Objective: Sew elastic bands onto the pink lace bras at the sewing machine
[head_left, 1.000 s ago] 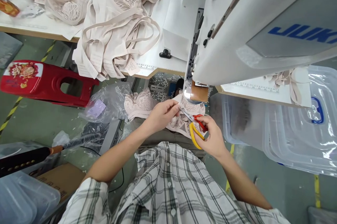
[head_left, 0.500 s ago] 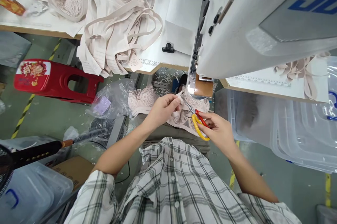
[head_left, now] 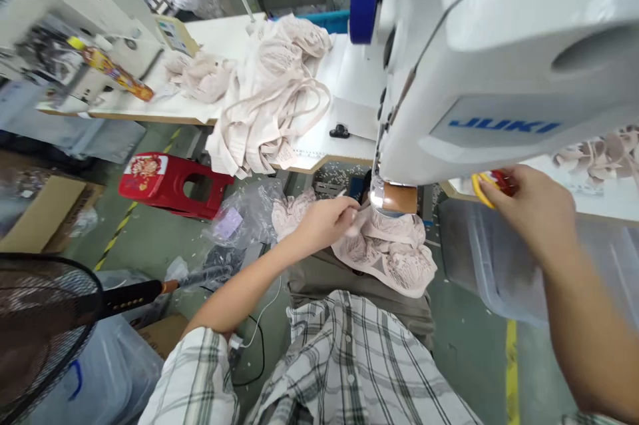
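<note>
With 12 at the far edge of the view and the left hand [head_left: 330, 220] as the clock's centre, the lace bra [head_left: 405, 270] lies on the lap [head_left: 319, 282] at about 4 o'clock, its long axis slanting roughly from 10 to 4, and that hand is plainly the nearer one, right at the fabric. Its thumb and fingers are pinched together on what looks like a pale strip of the bra, though blur hides exactly which part. The right hand [head_left: 539, 215] is well apart at 3 o'clock, wrapped round the scissors [head_left: 482, 190], whose yellow and red handles show while the blades cannot be made out. Counted out: two hands, one pair of scissors and at least one bra; more lace [head_left: 293, 212] sits just beside the left hand at 9 o'clock, and whether it belongs to the same garment I cannot tell. One white sewing machine [head_left: 479, 78] looms between 1 and 2 o'clock, and one heap of beige garments [head_left: 274, 105], too tangled to number, covers the table at 11. Beyond those come one bottle [head_left: 117, 72] at 10, one red stool [head_left: 172, 184] just past 9, one clear bag [head_left: 257, 205] at 9 with one purple card [head_left: 228, 223], one mesh racket [head_left: 44, 318] between 8 and 9, and another pile of fabric pieces [head_left: 604, 155], uncountable, between 2 and 3
</note>
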### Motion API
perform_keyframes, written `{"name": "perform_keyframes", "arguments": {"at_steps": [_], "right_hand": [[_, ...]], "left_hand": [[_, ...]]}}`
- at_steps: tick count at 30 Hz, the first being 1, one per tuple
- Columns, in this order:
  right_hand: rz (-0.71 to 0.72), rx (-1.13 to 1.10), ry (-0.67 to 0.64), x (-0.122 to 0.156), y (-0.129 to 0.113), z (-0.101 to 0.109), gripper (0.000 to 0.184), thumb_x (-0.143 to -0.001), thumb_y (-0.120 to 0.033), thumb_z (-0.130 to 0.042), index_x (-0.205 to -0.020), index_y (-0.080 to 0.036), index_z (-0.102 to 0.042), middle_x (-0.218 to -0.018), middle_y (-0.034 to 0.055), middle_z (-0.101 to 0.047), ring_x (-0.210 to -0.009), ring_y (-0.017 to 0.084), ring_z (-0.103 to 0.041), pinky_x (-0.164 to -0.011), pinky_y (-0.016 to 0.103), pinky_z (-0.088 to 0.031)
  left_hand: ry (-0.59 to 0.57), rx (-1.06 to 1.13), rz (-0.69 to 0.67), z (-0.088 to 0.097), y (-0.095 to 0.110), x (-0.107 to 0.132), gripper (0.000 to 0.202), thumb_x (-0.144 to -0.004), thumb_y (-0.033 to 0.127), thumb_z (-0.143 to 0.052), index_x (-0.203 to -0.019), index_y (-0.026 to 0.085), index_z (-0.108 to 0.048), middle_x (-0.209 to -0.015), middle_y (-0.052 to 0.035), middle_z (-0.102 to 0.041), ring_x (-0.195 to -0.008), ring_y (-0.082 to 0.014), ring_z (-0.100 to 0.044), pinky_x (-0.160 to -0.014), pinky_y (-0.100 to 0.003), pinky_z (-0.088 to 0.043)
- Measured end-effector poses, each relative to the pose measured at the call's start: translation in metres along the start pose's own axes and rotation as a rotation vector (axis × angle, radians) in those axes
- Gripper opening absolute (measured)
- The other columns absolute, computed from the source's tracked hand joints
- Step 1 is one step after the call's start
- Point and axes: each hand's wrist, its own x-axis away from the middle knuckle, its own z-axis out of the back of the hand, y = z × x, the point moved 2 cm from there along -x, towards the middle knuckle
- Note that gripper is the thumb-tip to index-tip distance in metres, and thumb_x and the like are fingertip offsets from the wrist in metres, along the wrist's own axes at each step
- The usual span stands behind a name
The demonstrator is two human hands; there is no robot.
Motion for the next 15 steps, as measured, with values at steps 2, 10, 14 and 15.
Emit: {"name": "perform_keyframes", "arguments": {"at_steps": [2, 10, 14, 15], "right_hand": [[0.196, -0.056, 0.073, -0.015, -0.001, -0.002, 0.021, -0.089, -0.047, -0.061, -0.074, -0.033, -0.064, -0.071, 0.0070, -0.059, -0.076, 0.027, -0.062, -0.057, 0.040, -0.041], [0.289, -0.530, -0.207, 0.078, -0.063, -0.030, 0.027, -0.088, -0.056, -0.061, -0.101, -0.034, -0.071, -0.090, 0.0078, -0.075, -0.074, 0.027, -0.071, -0.062, 0.043, -0.059], [0.336, -0.689, -0.442, 0.120, -0.091, -0.052, 0.068, -0.073, -0.075, -0.067, -0.118, -0.023, -0.069, -0.120, 0.0143, -0.072, -0.111, 0.034, -0.069, -0.087, 0.047, -0.060], [0.293, -0.768, -0.422, 0.124, -0.095, -0.054, 0.074, -0.071, -0.079, -0.065, -0.119, -0.023, -0.068, -0.120, 0.0149, -0.072, -0.112, 0.035, -0.068, -0.088, 0.047, -0.060]], "left_hand": [[-0.118, -0.001, -0.007, 0.008, 0.002, -0.002, 0.028, -0.098, 0.020, -0.039, -0.112, 0.018, -0.063, -0.085, -0.0030, -0.075, -0.075, -0.0167, -0.069, -0.066, -0.024, -0.048], [-0.011, -0.485, -0.325, -0.012, 0.008, -0.001, 0.025, -0.099, 0.021, -0.047, -0.078, 0.017, -0.060, -0.079, -0.0087, -0.064, -0.081, -0.0214, -0.058, -0.073, -0.032, -0.044], [0.046, -0.499, -0.606, -0.036, 0.045, 0.004, 0.041, -0.104, 0.035, -0.034, -0.074, 0.018, -0.056, -0.064, -0.0037, -0.054, -0.066, -0.0183, -0.051, -0.061, -0.031, -0.039], [0.063, -0.459, -0.599, -0.038, 0.055, 0.005, 0.043, -0.105, 0.037, -0.032, -0.073, 0.019, -0.055, -0.063, -0.0034, -0.053, -0.063, -0.0176, -0.050, -0.059, -0.031, -0.037]]}}
